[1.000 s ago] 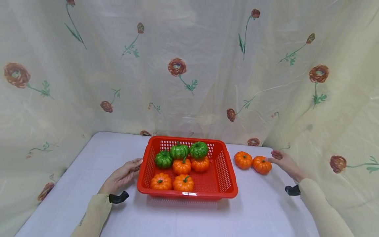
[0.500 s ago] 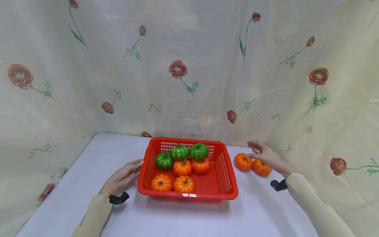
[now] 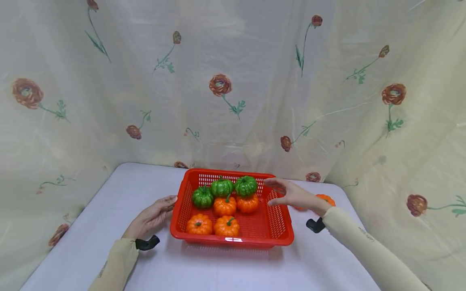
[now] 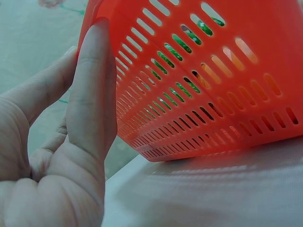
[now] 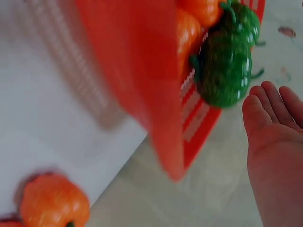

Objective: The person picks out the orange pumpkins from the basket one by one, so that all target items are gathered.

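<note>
A red plastic basket (image 3: 255,224) with slotted walls holds three green pumpkins (image 3: 222,188) at the back and several orange pumpkins (image 3: 227,226). My left hand (image 3: 154,214) is at the basket's left side; in the left wrist view its nearly straight fingers (image 4: 90,90) touch the outside under the rim. Over the basket's right rim hovers my right hand (image 3: 293,195), fingers spread and holding nothing. The right wrist view shows that hand (image 5: 277,137) apart from the nearest green pumpkin (image 5: 225,71). Two orange pumpkins lie right of the basket, one (image 3: 326,199) partly hidden by my right arm.
The basket stands on a white-covered table (image 3: 218,270). A pale floral curtain (image 3: 247,121) hangs behind the table and along both sides. Each wrist wears a black band piece (image 3: 147,243).
My right hand has moved left from beside the two loose orange pumpkins to above the basket's right rim. The left hand and the basket have stayed put.
</note>
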Demonstrator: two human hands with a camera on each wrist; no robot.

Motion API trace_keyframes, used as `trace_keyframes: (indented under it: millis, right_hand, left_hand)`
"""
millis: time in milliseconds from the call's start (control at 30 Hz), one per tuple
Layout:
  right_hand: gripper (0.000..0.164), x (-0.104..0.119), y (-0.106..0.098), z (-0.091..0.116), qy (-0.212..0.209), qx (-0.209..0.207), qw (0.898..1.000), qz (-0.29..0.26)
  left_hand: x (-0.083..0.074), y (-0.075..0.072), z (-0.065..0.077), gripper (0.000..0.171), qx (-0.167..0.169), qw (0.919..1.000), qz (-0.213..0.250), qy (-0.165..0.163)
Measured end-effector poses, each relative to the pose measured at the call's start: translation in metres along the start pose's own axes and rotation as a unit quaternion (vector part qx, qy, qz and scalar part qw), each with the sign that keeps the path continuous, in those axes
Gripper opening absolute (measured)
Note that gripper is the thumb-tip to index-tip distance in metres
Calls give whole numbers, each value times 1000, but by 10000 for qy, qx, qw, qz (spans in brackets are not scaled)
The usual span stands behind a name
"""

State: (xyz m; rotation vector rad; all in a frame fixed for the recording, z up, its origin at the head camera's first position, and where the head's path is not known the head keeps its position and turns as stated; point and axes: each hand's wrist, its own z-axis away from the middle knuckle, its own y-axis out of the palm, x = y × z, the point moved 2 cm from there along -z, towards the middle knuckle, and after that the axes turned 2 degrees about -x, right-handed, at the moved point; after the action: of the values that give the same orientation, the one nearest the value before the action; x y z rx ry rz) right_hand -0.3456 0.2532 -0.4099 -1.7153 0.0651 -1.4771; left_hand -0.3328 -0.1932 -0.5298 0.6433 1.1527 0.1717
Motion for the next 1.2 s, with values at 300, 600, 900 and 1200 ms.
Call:
trace_keyframes:
  millis: [300, 600, 900, 1200]
  right_hand:
    - [73, 17, 47, -27, 77, 988, 9948, 216]
    - [70, 29, 77, -42, -52, 1838, 9817, 488]
    - [69, 24, 100, -48, 160, 2318, 9692, 821]
    - [69, 29, 115, -52, -145, 2308, 9604, 1557]
  left_hand:
    - [0, 0, -3, 51, -52, 10000, 29, -29]
    - [0, -1, 1, 38, -31, 9997, 250, -42]
    - [2, -1, 2, 43, -42, 9992, 395, -74]
    - [1, -1, 0, 39, -65, 9999, 161, -1]
